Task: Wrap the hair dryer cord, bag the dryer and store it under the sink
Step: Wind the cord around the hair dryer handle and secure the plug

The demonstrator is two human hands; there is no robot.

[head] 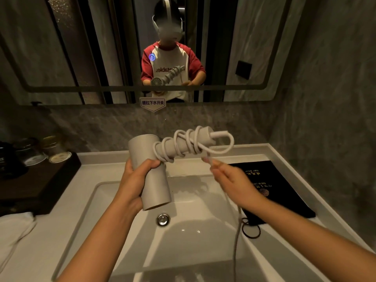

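Left hand [135, 181] clamps the hair dryer [149, 171] barrel over the sink [95, 202], handle pointing up-right toward the right hand [227, 178], which pinches the cord [195, 143] just below it.

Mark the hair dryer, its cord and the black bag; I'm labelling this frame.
hair dryer [151, 180]: head view, on its barrel.
cord [184, 142]: head view, coil around the handle.
black bag [284, 192]: head view, its flat middle.

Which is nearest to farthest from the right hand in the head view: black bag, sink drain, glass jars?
From the right hand:
1. Black bag, just right of it on the counter.
2. Sink drain, lower left in the basin.
3. Glass jars, far left on the dark tray.
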